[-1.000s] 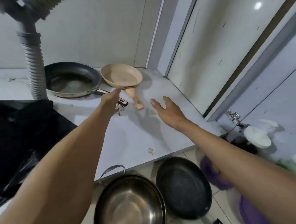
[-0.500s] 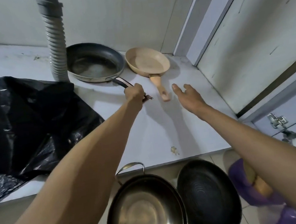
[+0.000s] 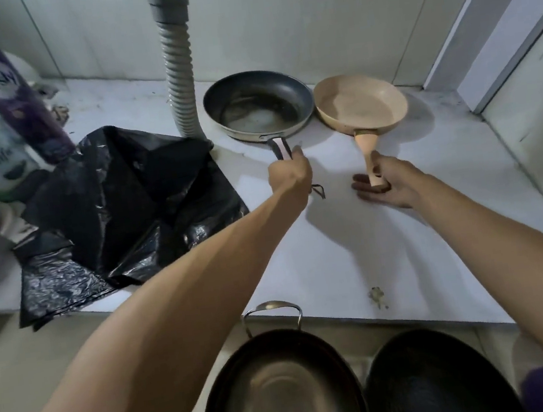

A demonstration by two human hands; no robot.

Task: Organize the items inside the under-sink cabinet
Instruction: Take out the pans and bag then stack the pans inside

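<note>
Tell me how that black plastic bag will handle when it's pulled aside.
The black plastic bag looks thin and crumpled, so it will likely go floppy and bunch up. Its glossy film probably slides easily on the cabinet floor.

Steel wok partly beyond bottom edge

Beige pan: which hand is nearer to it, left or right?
Right. The right hand holds the beige pan by its handle; the left hand grips the handle of the dark pan, to the left of it.
</note>
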